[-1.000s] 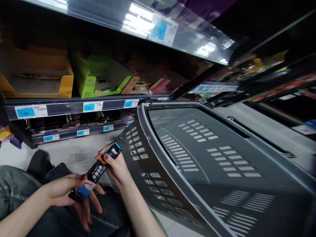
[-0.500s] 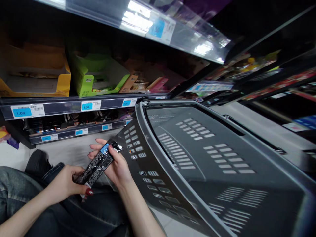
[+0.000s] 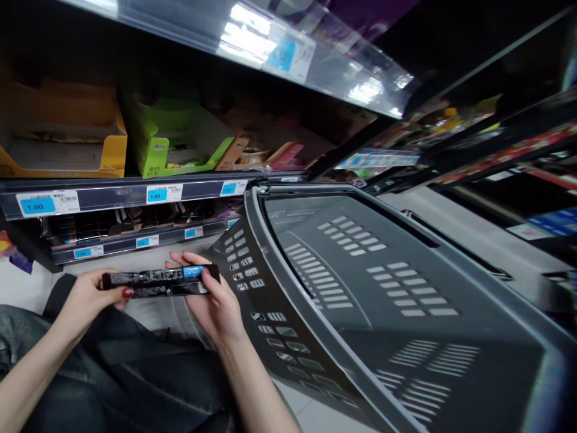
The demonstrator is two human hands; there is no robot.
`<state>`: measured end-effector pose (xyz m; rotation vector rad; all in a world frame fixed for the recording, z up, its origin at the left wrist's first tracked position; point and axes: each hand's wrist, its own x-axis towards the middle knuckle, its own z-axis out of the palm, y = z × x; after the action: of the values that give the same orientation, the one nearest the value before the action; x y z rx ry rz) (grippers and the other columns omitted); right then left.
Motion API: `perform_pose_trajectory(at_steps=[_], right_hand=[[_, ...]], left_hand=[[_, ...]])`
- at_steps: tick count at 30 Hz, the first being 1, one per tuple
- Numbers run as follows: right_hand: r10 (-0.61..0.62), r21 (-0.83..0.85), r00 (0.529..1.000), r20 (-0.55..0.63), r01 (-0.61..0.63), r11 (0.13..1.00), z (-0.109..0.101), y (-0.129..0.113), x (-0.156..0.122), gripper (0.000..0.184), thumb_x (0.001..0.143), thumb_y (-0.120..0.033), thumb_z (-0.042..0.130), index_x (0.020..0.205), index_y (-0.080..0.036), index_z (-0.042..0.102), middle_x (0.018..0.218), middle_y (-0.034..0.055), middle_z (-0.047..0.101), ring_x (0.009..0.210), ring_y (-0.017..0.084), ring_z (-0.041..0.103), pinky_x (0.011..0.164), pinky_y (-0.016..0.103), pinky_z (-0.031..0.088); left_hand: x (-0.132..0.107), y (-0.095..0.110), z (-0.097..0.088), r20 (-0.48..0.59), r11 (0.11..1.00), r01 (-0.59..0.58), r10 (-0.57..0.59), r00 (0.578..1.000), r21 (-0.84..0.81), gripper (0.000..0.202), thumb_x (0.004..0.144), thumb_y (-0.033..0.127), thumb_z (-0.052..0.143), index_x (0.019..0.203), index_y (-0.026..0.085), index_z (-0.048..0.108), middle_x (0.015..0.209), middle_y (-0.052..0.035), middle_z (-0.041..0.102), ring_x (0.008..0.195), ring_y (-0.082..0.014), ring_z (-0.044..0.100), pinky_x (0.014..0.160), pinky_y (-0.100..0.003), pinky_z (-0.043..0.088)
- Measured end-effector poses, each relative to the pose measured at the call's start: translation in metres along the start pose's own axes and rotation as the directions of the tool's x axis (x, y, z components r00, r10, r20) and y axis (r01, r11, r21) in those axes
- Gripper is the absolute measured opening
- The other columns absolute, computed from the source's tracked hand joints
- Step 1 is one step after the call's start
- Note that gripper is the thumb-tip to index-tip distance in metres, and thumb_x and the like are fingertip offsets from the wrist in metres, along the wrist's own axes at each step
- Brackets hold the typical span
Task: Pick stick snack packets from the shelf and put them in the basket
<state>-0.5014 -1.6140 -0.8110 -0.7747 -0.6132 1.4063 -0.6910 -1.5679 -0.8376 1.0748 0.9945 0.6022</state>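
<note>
A long black snack packet [image 3: 157, 281] with a blue patch and small white print lies level between my two hands, above my lap. My left hand [image 3: 92, 294] pinches its left end, with the red-nailed thumb along the lower edge. At the other end, my right hand [image 3: 216, 304] grips the packet with the thumb on its face; the fingers are partly hidden behind it. Just right of my right hand stands a grey plastic shopping basket [image 3: 261, 240] with slotted walls, apart from the packet.
In front is a shelf [image 3: 103, 195] with price tags, holding a yellow box [image 3: 112, 156], a green box [image 3: 155, 153] and a brown box [image 3: 232, 153]. Dark packets [image 3: 85, 225] fill the lower shelf. Another shelf edge [image 3: 288, 54] overhangs from above.
The packet has turned from a slant to nearly level. My left hand has moved up and left with its end, while my right hand keeps its hold.
</note>
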Motion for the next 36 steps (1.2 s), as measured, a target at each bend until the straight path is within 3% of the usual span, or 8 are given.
perform_pose_trajectory(at_steps=[3,6,10,13,20,26,31,36], right_hand=[[-0.009,-0.108,0.999,-0.03,0.006,0.994,-0.001,0.0,0.0,0.024,0.076,-0.033,0.063,0.097,-0.022,0.068,0.105,0.0077,0.067,0.097,0.025,0.062,0.094,0.045,0.042],[-0.003,-0.297,0.998,-0.055,-0.013,0.955,-0.005,0.002,-0.002,0.027,0.077,-0.035,0.063,0.101,-0.024,0.067,0.104,0.0069,0.068,0.1,0.025,0.061,0.093,0.044,0.042],[-0.139,-0.6,0.987,-0.08,0.064,0.798,-0.01,0.002,-0.005,0.028,0.079,-0.038,0.059,0.103,-0.025,0.067,0.11,0.0056,0.065,0.105,0.024,0.058,0.095,0.041,0.041],[-0.186,-0.688,0.98,-0.072,0.086,0.721,-0.01,-0.002,-0.008,0.027,0.081,-0.038,0.056,0.099,-0.024,0.069,0.103,0.005,0.068,0.095,0.023,0.061,0.088,0.037,0.045],[-0.155,-0.669,0.982,-0.112,0.04,0.742,-0.003,-0.005,-0.011,0.022,0.08,-0.034,0.057,0.095,-0.025,0.07,0.096,0.0043,0.069,0.094,0.024,0.061,0.085,0.038,0.047],[-0.114,-0.612,0.986,-0.124,0.015,0.791,0.0,-0.007,-0.012,0.023,0.08,-0.035,0.057,0.095,-0.024,0.07,0.09,0.0037,0.069,0.075,0.021,0.065,0.058,0.031,0.054],[-0.274,-0.779,0.962,0.01,0.18,0.601,-0.003,-0.017,-0.012,0.019,0.082,-0.024,0.056,0.093,-0.03,0.071,0.091,0.0,0.071,0.079,0.019,0.066,0.073,0.032,0.053],[-0.318,-0.733,0.94,0.126,0.304,0.608,-0.006,-0.023,-0.012,0.023,0.083,-0.02,0.054,0.091,-0.033,0.071,0.09,-0.0012,0.071,0.078,0.018,0.065,0.07,0.031,0.052]], left_hand=[[0.004,0.004,-0.016,-0.261,0.976,-0.165,0.124,0.957,-0.143,0.02,0.056,0.028,0.077,0.068,0.015,0.067,0.057,0.0017,0.065,0.053,-0.0104,0.055,0.053,-0.019,0.047],[0.003,0.008,-0.023,-0.357,0.952,-0.238,0.157,0.921,-0.194,0.022,0.056,0.03,0.078,0.071,0.016,0.07,0.067,0.0001,0.069,0.061,-0.0126,0.059,0.055,-0.021,0.053],[0.0,0.012,-0.019,-0.358,0.942,-0.23,0.132,0.924,-0.246,0.022,0.054,0.03,0.079,0.069,0.017,0.071,0.067,-0.0001,0.07,0.061,-0.0135,0.06,0.053,-0.023,0.057],[-0.002,0.014,-0.016,-0.339,0.94,-0.212,0.115,0.934,-0.267,0.02,0.055,0.029,0.079,0.068,0.016,0.072,0.067,-0.0009,0.07,0.06,-0.0133,0.06,0.051,-0.023,0.057],[-0.003,0.016,-0.016,-0.301,0.935,-0.175,0.078,0.95,-0.31,0.018,0.059,0.026,0.076,0.07,0.012,0.071,0.071,-0.0036,0.071,0.059,-0.0131,0.062,0.049,-0.021,0.057],[-0.002,0.012,-0.018,-0.282,0.932,-0.17,0.077,0.956,-0.321,0.015,0.061,0.025,0.076,0.072,0.015,0.072,0.071,-0.0023,0.072,0.062,-0.0142,0.063,0.052,-0.021,0.056],[0.001,0.009,-0.019,-0.306,0.896,-0.265,0.156,0.939,-0.357,0.021,0.058,0.018,0.078,0.077,0.019,0.073,0.079,-0.0011,0.074,0.075,-0.0134,0.065,0.068,-0.018,0.053],[-0.003,0.013,-0.018,-0.284,0.881,-0.314,0.219,0.934,-0.354,0.023,0.052,0.013,0.08,0.072,0.022,0.074,0.078,0.0001,0.075,0.08,-0.0159,0.067,0.073,-0.018,0.052]])
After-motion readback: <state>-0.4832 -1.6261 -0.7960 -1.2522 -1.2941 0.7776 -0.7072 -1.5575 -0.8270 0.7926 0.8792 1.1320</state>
